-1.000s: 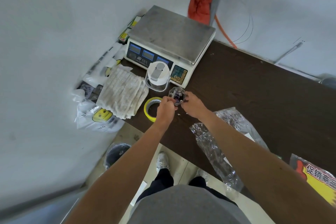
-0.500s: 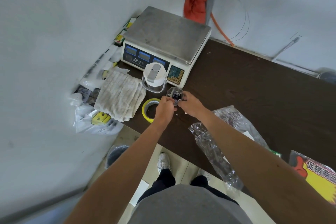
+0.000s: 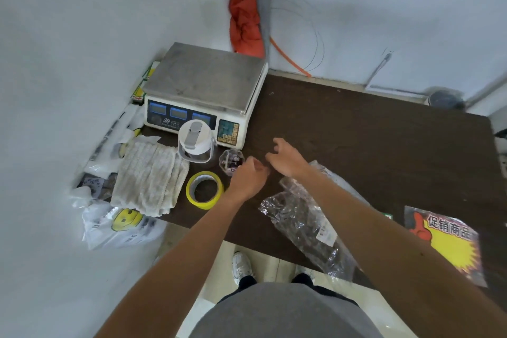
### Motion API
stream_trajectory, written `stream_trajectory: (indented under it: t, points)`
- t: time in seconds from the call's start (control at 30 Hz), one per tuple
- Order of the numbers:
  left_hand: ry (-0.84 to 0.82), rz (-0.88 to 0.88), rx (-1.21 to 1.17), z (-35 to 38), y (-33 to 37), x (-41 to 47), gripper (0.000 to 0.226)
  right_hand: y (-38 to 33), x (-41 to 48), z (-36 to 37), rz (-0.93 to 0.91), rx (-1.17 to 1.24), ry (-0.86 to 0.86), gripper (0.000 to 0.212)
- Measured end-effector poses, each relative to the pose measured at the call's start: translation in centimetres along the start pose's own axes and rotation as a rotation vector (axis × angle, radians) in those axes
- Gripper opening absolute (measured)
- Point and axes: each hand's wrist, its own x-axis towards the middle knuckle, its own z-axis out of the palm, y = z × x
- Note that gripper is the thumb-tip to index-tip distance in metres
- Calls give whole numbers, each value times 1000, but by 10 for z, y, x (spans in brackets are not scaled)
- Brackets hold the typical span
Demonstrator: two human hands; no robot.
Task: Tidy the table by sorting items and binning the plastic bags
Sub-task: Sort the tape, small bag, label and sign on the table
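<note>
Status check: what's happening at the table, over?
Right hand open, empty. Left hand curled beside clear box, grip unclear. Plastic bag on table, unbinned. Tape roll beside left hand.

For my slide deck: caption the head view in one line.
Left hand and right hand over a dark table, beside a clear container, tape roll and scale.

Orange cloth [image 3: 245, 25] hangs beside grey pipe [image 3: 264, 9]; thin wire [image 3: 323, 48], possibly, loops on wall [image 3: 397, 3].

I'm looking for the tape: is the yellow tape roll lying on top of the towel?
No, the yellow tape roll lies flat on the table, just beside the towel.
</note>
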Motion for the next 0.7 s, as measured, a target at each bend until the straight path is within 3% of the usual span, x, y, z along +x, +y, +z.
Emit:
stream_trajectory:
  t: [0.13,0.27,0.5,0.7]
  points:
    - [-306,-72,110,26,6,10,68,27,-10,-30,71,40,62,67]
    - [-549,-216,45,47,9,9,75,58,-20,-50,150,43,79,64]
    - [-561,-234,-218,62,8,15,24,96,-37,-62,224,62,124,61]
    - [-518,-246,-392,64,31,22,8,111,-48,-71,233,95,199,59]
